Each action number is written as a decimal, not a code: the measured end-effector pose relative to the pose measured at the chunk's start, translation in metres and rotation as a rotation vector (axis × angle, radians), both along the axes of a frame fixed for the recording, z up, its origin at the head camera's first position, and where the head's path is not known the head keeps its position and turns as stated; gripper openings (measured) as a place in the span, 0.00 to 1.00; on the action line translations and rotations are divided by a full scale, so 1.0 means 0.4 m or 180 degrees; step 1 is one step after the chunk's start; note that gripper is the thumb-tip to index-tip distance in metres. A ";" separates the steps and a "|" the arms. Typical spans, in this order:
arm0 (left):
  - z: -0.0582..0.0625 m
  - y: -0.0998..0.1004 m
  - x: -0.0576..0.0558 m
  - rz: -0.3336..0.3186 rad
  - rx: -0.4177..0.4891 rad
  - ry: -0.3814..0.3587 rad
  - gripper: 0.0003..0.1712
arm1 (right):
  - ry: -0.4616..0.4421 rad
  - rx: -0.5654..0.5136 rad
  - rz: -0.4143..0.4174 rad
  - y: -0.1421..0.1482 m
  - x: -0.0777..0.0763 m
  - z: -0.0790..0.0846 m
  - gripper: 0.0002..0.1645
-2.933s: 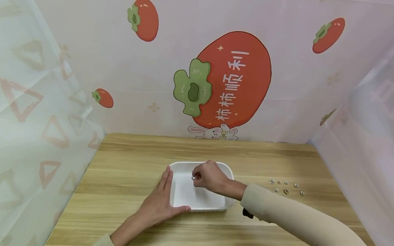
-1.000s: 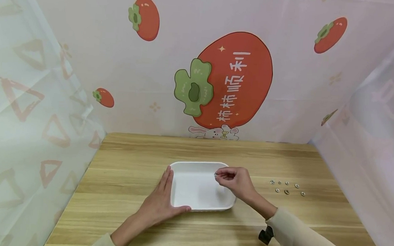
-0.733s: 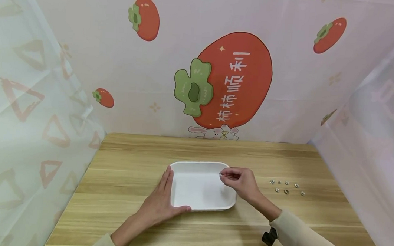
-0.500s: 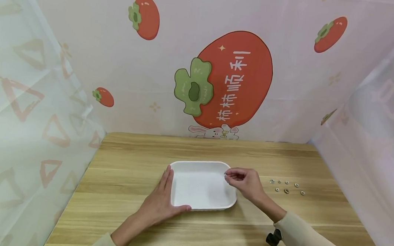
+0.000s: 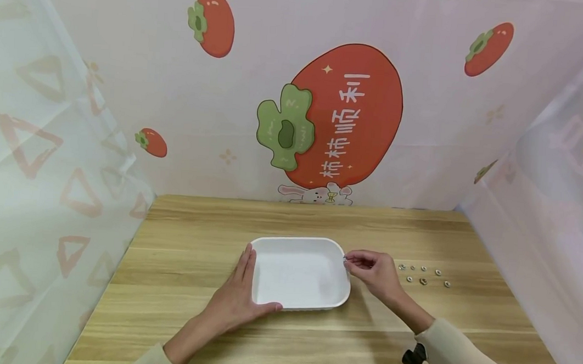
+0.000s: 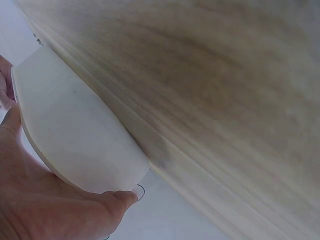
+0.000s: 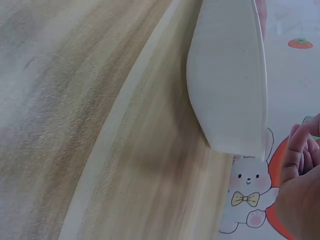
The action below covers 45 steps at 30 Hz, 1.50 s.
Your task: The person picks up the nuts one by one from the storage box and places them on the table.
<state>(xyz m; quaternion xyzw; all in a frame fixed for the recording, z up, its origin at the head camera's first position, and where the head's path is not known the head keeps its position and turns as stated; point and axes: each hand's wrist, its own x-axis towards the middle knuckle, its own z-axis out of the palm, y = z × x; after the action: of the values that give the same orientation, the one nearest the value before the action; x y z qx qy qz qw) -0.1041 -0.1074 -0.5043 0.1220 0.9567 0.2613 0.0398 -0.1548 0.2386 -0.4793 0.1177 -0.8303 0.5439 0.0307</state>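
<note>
A white rectangular tray point(image 5: 296, 273) lies on the wooden table. My left hand point(image 5: 236, 297) rests along its left side and front edge, fingers straight, thumb stretched out along the front. In the left wrist view the thumb and fingers of the left hand point(image 6: 55, 205) press against the tray's outer wall point(image 6: 75, 130). My right hand point(image 5: 378, 272) is at the tray's right rim, pinching what looks like a small metal nut point(image 5: 345, 258), mostly hidden by the fingertips. In the right wrist view, curled fingers of the right hand point(image 7: 302, 175) appear near the tray's end; no nut shows there.
To the right of the tray, several small metal nuts point(image 5: 423, 282) lie in two loose rows on the table point(image 5: 194, 237). A patterned cloth backdrop point(image 5: 215, 117) stands behind the table. A black wrist device point(image 5: 414, 357) hangs at the right sleeve.
My right hand has moved rightward from over the tray's middle to its right rim, still pinching the small metal piece. The left hand and the tray have stayed in place.
</note>
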 end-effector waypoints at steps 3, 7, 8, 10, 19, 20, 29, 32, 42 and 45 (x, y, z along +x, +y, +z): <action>-0.001 0.001 0.000 0.0002 -0.0010 0.0010 0.82 | 0.0014 0.0025 -0.0066 0.014 0.002 -0.005 0.08; 0.001 0.003 0.000 0.0010 -0.0017 0.0006 0.82 | 0.0059 0.0013 -0.0138 0.035 0.005 -0.010 0.09; 0.003 0.003 0.001 0.0013 -0.0014 0.0006 0.82 | 0.0068 0.0006 -0.0154 0.040 0.006 -0.012 0.09; 0.005 0.003 0.001 0.0021 -0.0004 -0.0006 0.82 | 0.0063 -0.0009 -0.0170 0.050 0.009 -0.015 0.09; 0.007 0.003 0.002 0.0017 -0.0042 0.0002 0.82 | -0.0002 -0.0004 -0.0309 0.086 0.026 -0.029 0.10; 0.007 0.003 0.002 0.0017 -0.0044 0.0005 0.82 | -0.0002 0.0009 -0.0327 0.090 0.027 -0.030 0.10; 0.002 0.002 0.001 0.0019 -0.0019 -0.0003 0.82 | 0.0080 0.0020 -0.0426 0.132 0.037 -0.029 0.09; 0.000 0.000 0.002 0.0023 -0.0022 0.0000 0.82 | 0.0071 0.0047 -0.0463 0.148 0.041 -0.028 0.09; 0.001 0.001 0.005 0.0019 -0.0009 0.0004 0.83 | 0.0023 0.0167 -0.0566 0.206 0.046 -0.015 0.11; 0.000 0.000 0.004 0.0010 -0.0006 -0.0003 0.83 | 0.0072 0.0259 -0.0613 0.226 0.045 -0.011 0.11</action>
<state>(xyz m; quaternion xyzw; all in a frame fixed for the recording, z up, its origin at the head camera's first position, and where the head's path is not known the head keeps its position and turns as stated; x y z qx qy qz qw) -0.1023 -0.1073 -0.5041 0.1203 0.9571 0.2605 0.0399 -0.1367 0.3291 -0.4838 0.0446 -0.8588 0.5029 0.0874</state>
